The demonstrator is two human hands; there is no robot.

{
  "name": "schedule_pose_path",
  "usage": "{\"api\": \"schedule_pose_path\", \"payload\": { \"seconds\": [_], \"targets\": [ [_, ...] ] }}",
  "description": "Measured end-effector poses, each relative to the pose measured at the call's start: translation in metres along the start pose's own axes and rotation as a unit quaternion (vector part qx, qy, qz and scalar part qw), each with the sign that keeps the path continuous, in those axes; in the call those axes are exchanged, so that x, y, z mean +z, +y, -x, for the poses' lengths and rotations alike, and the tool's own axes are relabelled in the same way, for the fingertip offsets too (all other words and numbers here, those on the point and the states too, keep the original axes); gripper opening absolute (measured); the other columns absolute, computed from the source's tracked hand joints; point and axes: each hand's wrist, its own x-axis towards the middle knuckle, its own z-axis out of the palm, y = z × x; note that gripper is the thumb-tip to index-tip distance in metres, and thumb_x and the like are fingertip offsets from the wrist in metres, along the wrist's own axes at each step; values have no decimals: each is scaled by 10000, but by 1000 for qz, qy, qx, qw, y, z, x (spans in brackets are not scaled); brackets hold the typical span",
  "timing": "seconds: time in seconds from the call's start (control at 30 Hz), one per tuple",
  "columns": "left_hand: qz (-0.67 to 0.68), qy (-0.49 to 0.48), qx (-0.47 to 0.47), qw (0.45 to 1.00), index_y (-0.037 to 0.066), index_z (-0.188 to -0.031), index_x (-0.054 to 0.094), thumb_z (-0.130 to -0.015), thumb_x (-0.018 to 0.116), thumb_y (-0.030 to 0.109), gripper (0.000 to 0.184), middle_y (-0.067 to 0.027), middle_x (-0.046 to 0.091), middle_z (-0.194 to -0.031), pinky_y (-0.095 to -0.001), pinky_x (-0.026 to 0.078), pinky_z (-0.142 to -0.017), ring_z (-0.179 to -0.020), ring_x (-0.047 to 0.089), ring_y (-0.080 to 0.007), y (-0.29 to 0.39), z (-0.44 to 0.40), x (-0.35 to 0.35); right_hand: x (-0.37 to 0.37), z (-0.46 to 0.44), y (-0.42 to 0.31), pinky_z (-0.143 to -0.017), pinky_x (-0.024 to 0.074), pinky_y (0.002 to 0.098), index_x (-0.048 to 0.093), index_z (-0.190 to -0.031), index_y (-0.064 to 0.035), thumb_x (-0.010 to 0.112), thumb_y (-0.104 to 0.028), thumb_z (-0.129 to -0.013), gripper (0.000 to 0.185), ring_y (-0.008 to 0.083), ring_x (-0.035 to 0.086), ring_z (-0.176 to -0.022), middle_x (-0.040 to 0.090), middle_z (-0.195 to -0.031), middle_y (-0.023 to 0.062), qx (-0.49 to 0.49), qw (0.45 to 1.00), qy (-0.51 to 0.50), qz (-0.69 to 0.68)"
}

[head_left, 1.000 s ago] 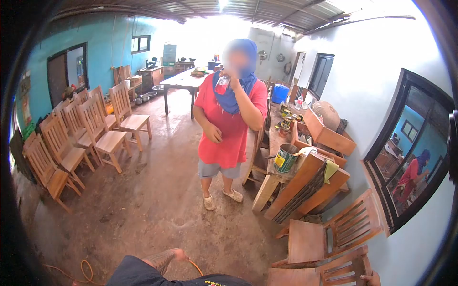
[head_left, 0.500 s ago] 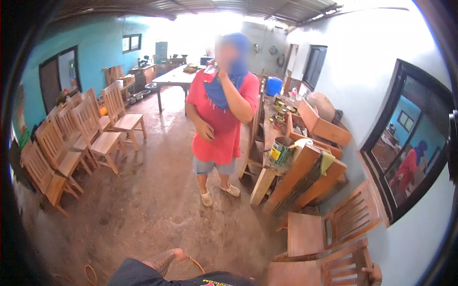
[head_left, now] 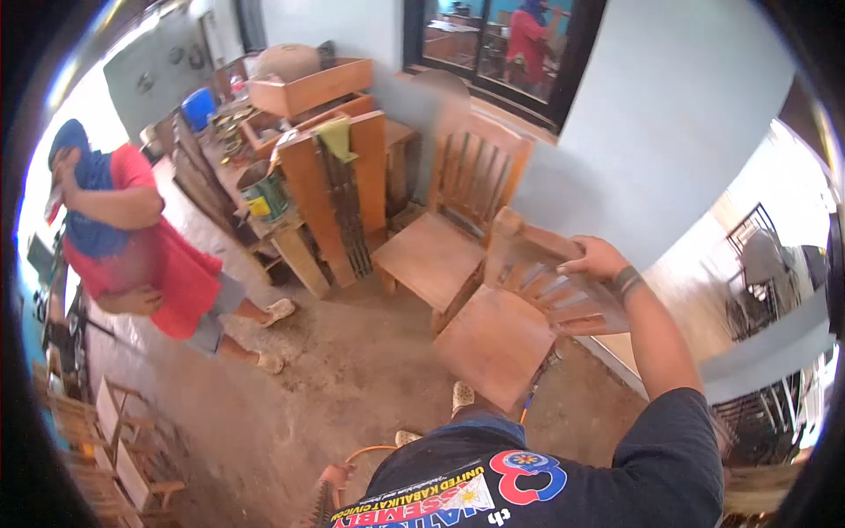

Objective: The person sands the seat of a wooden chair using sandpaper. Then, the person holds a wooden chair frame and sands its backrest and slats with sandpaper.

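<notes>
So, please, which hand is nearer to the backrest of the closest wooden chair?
Right. The right hand is on the top of the backrest; the left hand is low, away from it, near the orange hose.

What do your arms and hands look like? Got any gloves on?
No gloves: the left hand and right hand are bare. The right arm has a short black sleeve and a dark band, worn or inked. The left forearm shows dark markings.

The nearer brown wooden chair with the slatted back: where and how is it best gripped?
Its top rail, probably, coming from above on the person's right: that narrow bar stands higher than the seat, so fingers could curl over it.
</notes>
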Motion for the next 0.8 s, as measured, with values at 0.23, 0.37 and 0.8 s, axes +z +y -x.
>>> {"api": "schedule_pose_path", "payload": {
  "seconds": [0.23,0.37,0.8],
  "targets": [
    [157,98,-138,973,175,-1437,735,-1001,732,428,504,-137,788,-1289,-467,598,-990,-1178,748,-346,26,-115,-162,-2,109,2,-1040,569,512,578,-1529,-70,878,-427,-822,847,445,723,-1185,759,-1291,253,49,998,10,41],
    [382,220,-19,897,49,-1410,707,-1024,771,398,524,-154,751,-1312,-438,528,-1094,-1244,697,-285,175,-106,-412,3,123,38,-1049,580,470,577,-1554,-103,857,-398,-854,810,381,747,-1173,762,-1310,224,-95,994,39,27],
    [543,336,350,685,-2,-1069,682,-967,606,621,636,-161,731,-1134,-396,524,-1030,-1120,693,-262,327,-269,-616,59,163,178,-1079,573,464,611,-1426,41,410,-512,-1187,635,339,702,-1218,696,-1367,222,-22,699,123,-705]
  ]
}}
